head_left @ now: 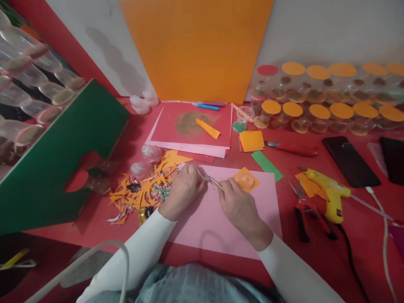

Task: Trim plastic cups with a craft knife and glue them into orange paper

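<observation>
Over a pink sheet (pixel 230 235), my left hand (pixel 183 187) is closed on a small transparent plastic piece (pixel 202 171) with a round rim. My right hand (pixel 238 206) grips a slim tool (pixel 216 183) with a pale handle and metal tip. The tip meets the plastic's edge; its exact kind is too small to tell. Just beyond my right hand, an orange paper square (pixel 252 175) carries a transparent round plastic part (pixel 248 181). Orange paper scraps (pixel 126 198) and shredded strips lie left of my left hand.
Red-handled scissors (pixel 303 210), a yellow glue gun (pixel 331 191) and a phone (pixel 350 160) lie at right. Behind the hands are stacked red sheets (pixel 160 126) and a red-handled knife (pixel 293 148). Plastic pieces with orange discs (pixel 318 111) line the back right; a green board (pixel 63 160) stands left.
</observation>
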